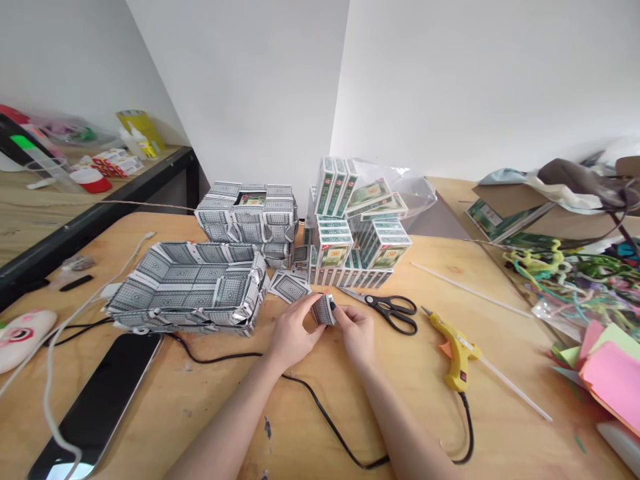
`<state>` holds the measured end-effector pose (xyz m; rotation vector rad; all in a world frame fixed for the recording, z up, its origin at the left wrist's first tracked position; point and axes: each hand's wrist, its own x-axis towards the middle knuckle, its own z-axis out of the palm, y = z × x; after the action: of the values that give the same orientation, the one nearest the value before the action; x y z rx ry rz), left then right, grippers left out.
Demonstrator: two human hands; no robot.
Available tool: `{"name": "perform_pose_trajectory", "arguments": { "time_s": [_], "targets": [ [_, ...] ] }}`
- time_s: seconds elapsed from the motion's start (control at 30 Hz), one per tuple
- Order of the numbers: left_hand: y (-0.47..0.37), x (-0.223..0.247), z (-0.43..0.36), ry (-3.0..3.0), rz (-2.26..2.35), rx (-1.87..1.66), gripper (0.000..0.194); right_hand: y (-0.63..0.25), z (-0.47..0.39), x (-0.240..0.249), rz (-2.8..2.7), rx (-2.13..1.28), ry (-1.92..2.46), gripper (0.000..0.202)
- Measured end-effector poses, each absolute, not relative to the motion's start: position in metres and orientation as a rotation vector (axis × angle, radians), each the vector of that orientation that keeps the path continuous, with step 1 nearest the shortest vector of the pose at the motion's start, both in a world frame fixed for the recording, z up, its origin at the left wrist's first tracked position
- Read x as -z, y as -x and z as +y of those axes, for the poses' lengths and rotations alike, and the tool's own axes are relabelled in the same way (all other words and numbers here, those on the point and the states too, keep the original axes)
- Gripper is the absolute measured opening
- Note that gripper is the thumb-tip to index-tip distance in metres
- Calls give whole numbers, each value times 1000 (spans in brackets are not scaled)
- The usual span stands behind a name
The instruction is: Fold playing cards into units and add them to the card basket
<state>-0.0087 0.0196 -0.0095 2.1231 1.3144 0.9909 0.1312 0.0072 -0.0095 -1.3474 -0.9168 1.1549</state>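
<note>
Between my two hands is a small folded playing card piece (323,309) with a grey patterned back. My left hand (295,331) grips its left side, and my right hand (356,328) pinches its right edge. Loose playing cards (290,285) lie flat just beyond my left fingers. To the left stands an open tray built of folded cards (185,287). Behind it rises a box-like stack covered in the same cards (247,213). Black-handled scissors (393,310) rest right of my hands, blades pointing left.
Card packs (334,250) are stacked behind my hands. A yellow glue gun (457,353) lies to the right, its black cable crossing under my forearms. Clear glue sticks (473,288) rest nearby. A phone (100,400) lies at left; pipe cleaners (575,280) and coloured paper (613,380) crowd the right.
</note>
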Motion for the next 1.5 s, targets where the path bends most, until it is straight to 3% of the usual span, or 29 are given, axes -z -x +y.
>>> {"name": "perform_pose_trajectory", "arguments": {
  "time_s": [0.23,0.4,0.57,1.27,1.5],
  "targets": [
    [7,9,19,-2129,1298,-1004,50,-131,6,15,-1035,-992,1465,26],
    [6,10,20,-2101,1359,-1052,49,-127,4,11,-1039,-1073,1320,23],
    [7,10,20,-2060,1401,-1086,50,-123,2,11,-1083,-1197,1176,40],
    [7,3,19,-2026,1284,-1057,50,-131,3,9,-1013,-1321,1159,11],
    [0,0,16,-1647,1140,-1067,52,-129,5,4,-855,-1424,1104,26]
  ]
}}
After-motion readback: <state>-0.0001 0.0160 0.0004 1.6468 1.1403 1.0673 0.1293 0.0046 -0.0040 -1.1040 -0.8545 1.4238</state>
